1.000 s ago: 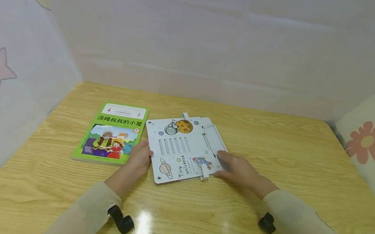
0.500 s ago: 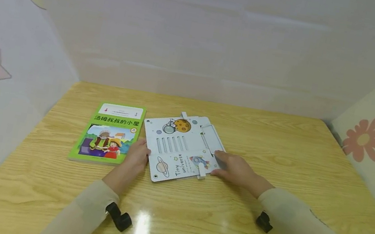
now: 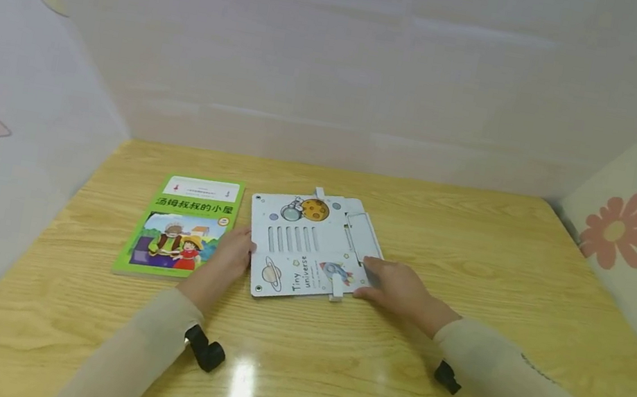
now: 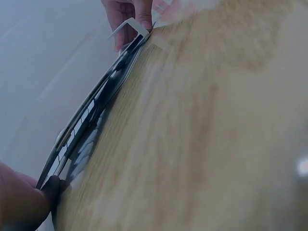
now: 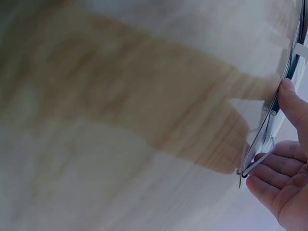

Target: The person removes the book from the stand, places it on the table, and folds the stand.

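Note:
A white folding book stand (image 3: 328, 235) with astronaut, planet and rocket prints and the words "Tiny universe" lies in the middle of the table in the head view. My left hand (image 3: 230, 254) holds its left edge; the fingers under it are hidden from above. At the opposite edge, my right hand (image 3: 401, 289) grips the corner beside the hinged wire support. Seen from the right wrist, the thumb (image 5: 288, 96) presses the stand's edge while the other fingers (image 5: 276, 168) lie by the wire. One white page clip (image 3: 336, 293) sticks out at the near edge, another (image 3: 319, 193) at the far edge.
A green-bordered picture book (image 3: 191, 205) lies flat just left of the stand, partly behind my left hand. The wooden table (image 3: 474, 252) is bounded by a pale cloth wall (image 3: 337, 89) at the back and printed cloth at both sides.
The stand has turned slightly clockwise, its near left corner swinging away from me, and its gap from the picture book is a little wider. Both hands keep hold of it.

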The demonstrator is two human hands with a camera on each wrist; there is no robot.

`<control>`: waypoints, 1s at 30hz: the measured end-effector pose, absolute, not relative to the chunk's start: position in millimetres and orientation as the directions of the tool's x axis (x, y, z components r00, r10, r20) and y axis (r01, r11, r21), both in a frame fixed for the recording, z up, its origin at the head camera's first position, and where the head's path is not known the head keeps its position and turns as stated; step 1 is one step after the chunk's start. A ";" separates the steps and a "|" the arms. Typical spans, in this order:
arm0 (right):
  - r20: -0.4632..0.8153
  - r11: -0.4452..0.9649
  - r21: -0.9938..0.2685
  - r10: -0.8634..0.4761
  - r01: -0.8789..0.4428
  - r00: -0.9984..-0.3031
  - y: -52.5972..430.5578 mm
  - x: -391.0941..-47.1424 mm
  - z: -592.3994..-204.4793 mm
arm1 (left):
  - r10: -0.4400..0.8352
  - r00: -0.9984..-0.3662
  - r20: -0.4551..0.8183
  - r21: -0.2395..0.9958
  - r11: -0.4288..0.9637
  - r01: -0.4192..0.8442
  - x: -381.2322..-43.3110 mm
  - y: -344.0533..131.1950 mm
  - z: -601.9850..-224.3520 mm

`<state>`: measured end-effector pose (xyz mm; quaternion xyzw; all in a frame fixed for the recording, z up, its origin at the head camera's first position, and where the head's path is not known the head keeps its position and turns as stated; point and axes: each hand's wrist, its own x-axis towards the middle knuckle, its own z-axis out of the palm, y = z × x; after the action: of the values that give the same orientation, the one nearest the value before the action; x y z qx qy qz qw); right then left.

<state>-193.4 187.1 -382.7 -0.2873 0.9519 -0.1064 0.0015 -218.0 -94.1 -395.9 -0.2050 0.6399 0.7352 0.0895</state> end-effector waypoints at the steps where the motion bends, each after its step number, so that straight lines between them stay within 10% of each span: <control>1: 0.058 0.814 -0.200 -0.545 -0.545 -0.836 186.3 -193.0 -382.8 | -0.129 -0.900 -0.417 0.905 -0.148 -0.398 -219.6 -94.7 -396.3; 30: 0.010 0.882 -0.149 -0.451 -0.448 -0.892 177.3 -180.8 -380.1 | -0.022 -0.917 -0.398 0.902 -0.194 -0.386 -242.7 -93.2 -399.6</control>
<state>-180.8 177.3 -380.1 -0.2317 0.9699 -0.0737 0.0123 -242.7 -93.2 -399.6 -0.1638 0.6233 0.7551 0.1206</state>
